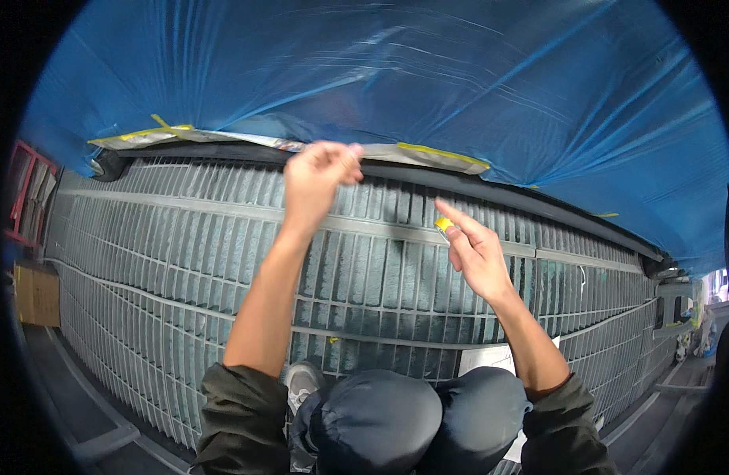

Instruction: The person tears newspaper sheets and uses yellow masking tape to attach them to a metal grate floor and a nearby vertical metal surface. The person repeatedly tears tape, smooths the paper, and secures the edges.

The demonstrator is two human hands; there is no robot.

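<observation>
Blue plastic sheeting (pixel 388 89) hangs across the front over what looks like a vehicle body. Along its lower edge run strips of masking paper (pixel 441 157) with yellow masking tape (pixel 439 153), just above a dark sill-like edge (pixel 459 179). My left hand (pixel 322 166) is at that edge, slightly blurred, with thumb and fingers drawn together. Whether something thin is between them I cannot tell. Lower and to the right, my right hand (pixel 474 252) holds a small roll of yellow tape (pixel 443 224) by thumb and curled fingers, its index finger pointing forward.
Metal floor grating (pixel 352 267) lies beneath me. White printed sheets (pixel 486 359) are by my right knee, and a yellow tape scrap (pixel 333 340) lies near my shoe. At far left are a cardboard box (pixel 37 295) and a red rack (pixel 23 196). Grey parts (pixel 676 306) stand far right.
</observation>
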